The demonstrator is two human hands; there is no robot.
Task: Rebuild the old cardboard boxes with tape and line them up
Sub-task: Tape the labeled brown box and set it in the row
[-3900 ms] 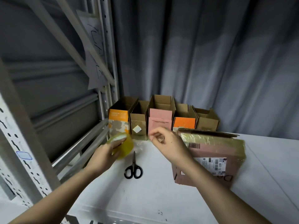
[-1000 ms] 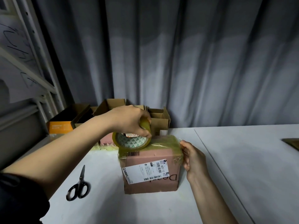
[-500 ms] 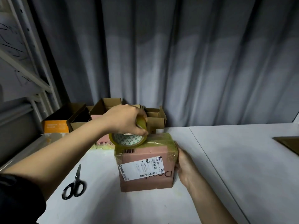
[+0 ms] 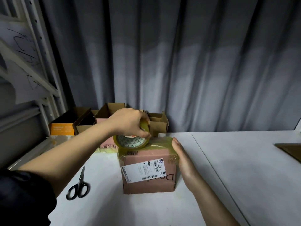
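A pink cardboard box (image 4: 149, 173) with a white shipping label stands on the white table (image 4: 236, 168), its top covered in yellowish tape. My left hand (image 4: 128, 123) grips a roll of tape (image 4: 132, 141) from above, and the roll rests on the box's top left edge. My right hand (image 4: 180, 158) lies flat against the box's right side with straight fingers. A row of open cardboard boxes (image 4: 156, 123) stands behind along the curtain; part of the row is hidden by my left hand.
Black scissors (image 4: 78, 186) lie on the table left of the box. A metal shelf frame (image 4: 40, 62) rises at the left. A brown cardboard piece (image 4: 291, 150) sits at the right edge. A grey curtain (image 4: 195, 62) hangs behind the table.
I turned right from the row of boxes. My left hand brought the tape roll onto the pink box's top, and my right hand went from pinching the tape end to pressing the box's right side.
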